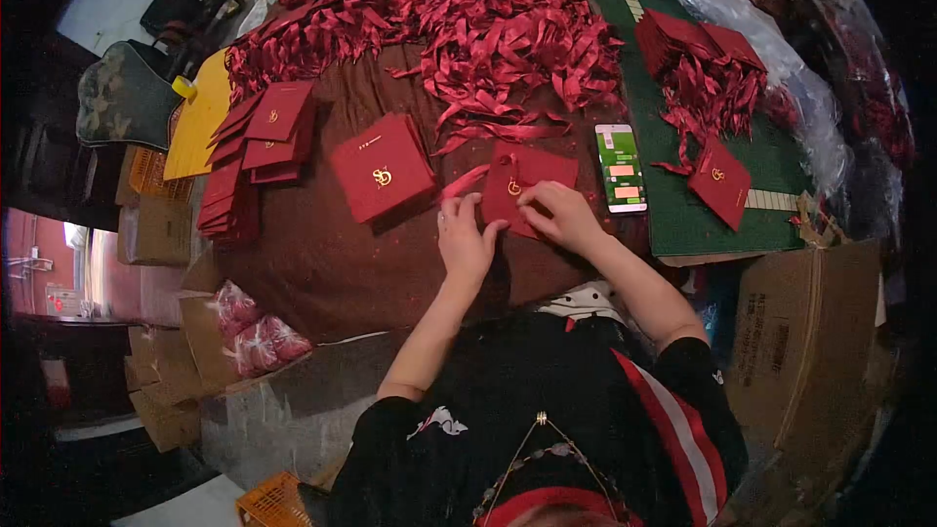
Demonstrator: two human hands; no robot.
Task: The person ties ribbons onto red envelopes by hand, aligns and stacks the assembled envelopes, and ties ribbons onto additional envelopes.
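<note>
A red pouch (499, 197) with a gold monogram lies on the brown cloth in front of me, with a red ribbon running out to its left. My left hand (467, 236) rests at the pouch's left edge, thumb spread from the fingers, fingertips close to the ribbon. At the pouch's lower right, the fingers of my right hand (564, 217) are pinched together on it, beside the monogram. A neat stack of red pouches (381, 168) with the same gold mark sits left of my hands. Whatever lies under my right fingertips is hidden.
A big heap of red ribbons (508, 34) covers the table's far side. More stacked pouches (277, 117) stand left. A lit phone (622, 168) lies right of my hands. Ribboned pouches (698, 49) and a single pouch (720, 185) lie on the green mat (683, 234).
</note>
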